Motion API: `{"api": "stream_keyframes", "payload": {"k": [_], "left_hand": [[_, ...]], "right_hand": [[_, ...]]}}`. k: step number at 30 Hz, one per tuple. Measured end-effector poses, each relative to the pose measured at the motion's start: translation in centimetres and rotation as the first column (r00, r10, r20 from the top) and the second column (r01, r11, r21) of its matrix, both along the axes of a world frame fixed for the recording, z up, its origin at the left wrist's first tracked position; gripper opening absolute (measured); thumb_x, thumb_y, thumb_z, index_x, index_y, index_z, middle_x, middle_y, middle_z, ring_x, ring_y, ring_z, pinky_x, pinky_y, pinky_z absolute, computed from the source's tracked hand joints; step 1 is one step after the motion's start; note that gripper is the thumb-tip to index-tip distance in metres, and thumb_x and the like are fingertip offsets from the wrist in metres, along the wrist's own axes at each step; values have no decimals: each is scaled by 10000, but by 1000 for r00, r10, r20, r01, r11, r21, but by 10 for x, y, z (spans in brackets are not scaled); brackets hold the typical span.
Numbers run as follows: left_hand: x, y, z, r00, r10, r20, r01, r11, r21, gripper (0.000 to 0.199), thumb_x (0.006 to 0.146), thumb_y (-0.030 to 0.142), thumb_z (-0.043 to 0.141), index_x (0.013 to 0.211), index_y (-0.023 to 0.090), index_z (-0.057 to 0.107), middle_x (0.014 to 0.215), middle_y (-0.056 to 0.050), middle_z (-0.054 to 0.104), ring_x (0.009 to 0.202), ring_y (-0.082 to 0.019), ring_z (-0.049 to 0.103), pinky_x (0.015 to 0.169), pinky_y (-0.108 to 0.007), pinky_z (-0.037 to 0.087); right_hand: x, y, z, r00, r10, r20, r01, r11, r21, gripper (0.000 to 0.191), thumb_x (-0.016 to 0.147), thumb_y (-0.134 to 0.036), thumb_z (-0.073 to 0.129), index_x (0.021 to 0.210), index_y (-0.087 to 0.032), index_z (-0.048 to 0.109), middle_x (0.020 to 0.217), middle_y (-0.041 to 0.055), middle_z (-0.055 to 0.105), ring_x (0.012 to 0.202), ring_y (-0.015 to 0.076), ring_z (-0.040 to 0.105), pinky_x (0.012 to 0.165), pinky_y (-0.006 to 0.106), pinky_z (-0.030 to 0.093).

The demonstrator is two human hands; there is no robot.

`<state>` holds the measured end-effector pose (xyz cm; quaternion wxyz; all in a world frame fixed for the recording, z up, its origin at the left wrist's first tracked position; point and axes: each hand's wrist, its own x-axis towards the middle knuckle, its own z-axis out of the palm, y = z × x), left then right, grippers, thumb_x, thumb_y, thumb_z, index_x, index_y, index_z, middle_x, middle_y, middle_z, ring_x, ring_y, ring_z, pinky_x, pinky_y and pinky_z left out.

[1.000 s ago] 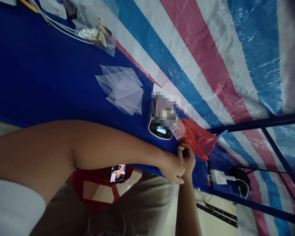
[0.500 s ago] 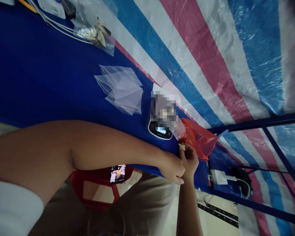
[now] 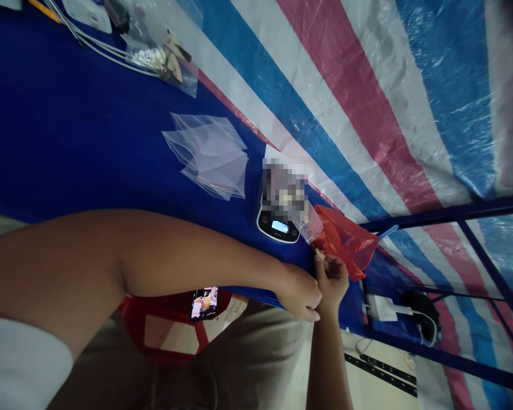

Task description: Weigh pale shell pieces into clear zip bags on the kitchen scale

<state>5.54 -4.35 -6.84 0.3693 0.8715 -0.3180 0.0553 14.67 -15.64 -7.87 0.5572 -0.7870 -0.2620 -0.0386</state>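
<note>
Right hand (image 3: 332, 280) is pinching a beige bit (image 3: 320, 255) beside the red bag (image 3: 345, 238); left hand (image 3: 298, 291) is sitting curled, can't tell if gripping; next move's probably needing a steady pinch.

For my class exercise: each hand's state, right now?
Left hand: curled; contents cannot be told.
Right hand: closed on a small, pale, irregular piece, material unclear.

The piece (image 3: 320, 254) — small, pale beige, uneven in outline — is pinched between the thumb and fingers of the right hand (image 3: 332, 283), one end poking out past the thumb, right beside the red bag (image 3: 346, 239); the fingers hide part of it.
</note>
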Motion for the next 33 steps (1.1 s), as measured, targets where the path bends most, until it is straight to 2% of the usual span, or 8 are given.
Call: {"api": "stream_keyframes", "payload": {"k": [4,7,15,20,22,27,33], "left_hand": [[0,0,0,1000,-7,3,7,1000,7,506,880,434,537,419,226,530,456,-95,570,373,-212,476,430,-373,399],[-1,-1,0,1000,7,8,-8,1000,26,485,888,427,527,459,211,594,476,-103,589,399,-222,505,446,-377,412],[-6,0,4,999,32,24,-34,998,58,455,915,401,528,558,166,687,497,-100,607,427,-212,514,456,-362,382],[-8,0,5,999,43,28,-45,997,63,456,913,377,555,537,152,682,428,-75,552,345,-182,421,467,-367,393],[-8,0,4,999,42,32,-43,998,53,461,909,374,560,517,158,672,427,-78,554,350,-187,435,474,-370,409],[-1,-2,-1,1000,10,27,-10,1000,6,498,892,414,558,447,196,609,453,-93,578,375,-215,492,453,-370,433],[2,-2,-3,1000,8,8,-8,999,-31,521,867,443,568,398,227,501,418,-88,535,342,-222,451,375,-357,352]], "right_hand": [[3,0,-3,999,34,-5,-34,999,34,408,695,-405,868,946,-200,619,897,38,742,862,185,722,891,368,562],[4,0,-5,998,66,6,-66,998,-1,387,706,-387,863,944,-198,624,878,40,741,851,184,713,899,384,557],[2,-2,-4,998,23,60,-11,981,-193,464,720,-503,829,1004,-177,661,901,78,747,834,220,712,801,357,551],[-5,-5,2,975,43,218,51,911,-408,434,822,-576,720,987,-175,722,886,73,748,808,216,683,780,331,513],[-11,-6,5,973,58,225,37,917,-398,432,845,-574,698,991,-169,735,908,76,750,832,218,680,797,331,508],[-25,-6,19,990,32,138,5,965,-264,396,830,-527,741,987,-164,738,899,70,745,824,207,677,787,330,523],[-18,0,38,992,95,83,-68,959,-276,370,816,-505,761,987,-181,707,924,61,734,848,205,675,827,351,518]]}}
